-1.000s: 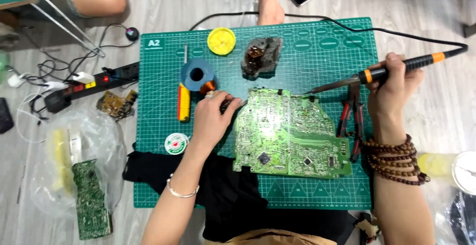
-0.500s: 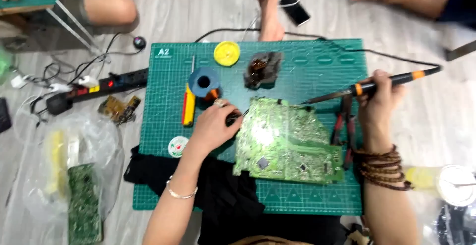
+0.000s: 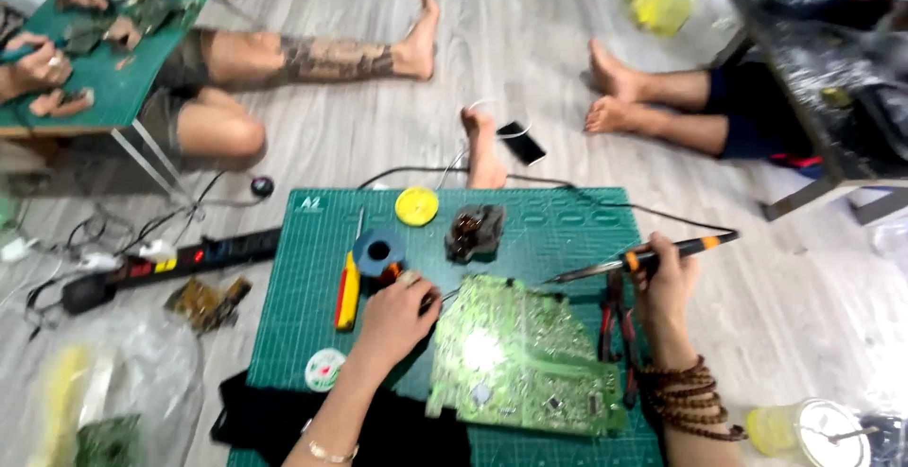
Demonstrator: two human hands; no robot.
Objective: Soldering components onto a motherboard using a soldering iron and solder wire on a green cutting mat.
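Note:
A green circuit board (image 3: 515, 354) lies on a green cutting mat (image 3: 567, 226). My left hand (image 3: 397, 316) rests at the board's left edge, fingers pinched, apparently on a thin solder wire near the blue solder spool (image 3: 378, 252). My right hand (image 3: 665, 283) grips a soldering iron (image 3: 643, 257) with an orange and black handle, its tip pointing left above the board's top edge.
On the mat lie a yellow round tin (image 3: 416, 206), a dark iron stand (image 3: 475, 231), a yellow-handled tool (image 3: 348, 292) and red pliers (image 3: 615, 330). A power strip (image 3: 170, 264) and a phone (image 3: 521, 143) lie on the floor. Other people sit around, legs outstretched.
The view has tilted up, showing more of the floor and other people. My hands stay at the board and iron, the iron's tip slightly nearer the board.

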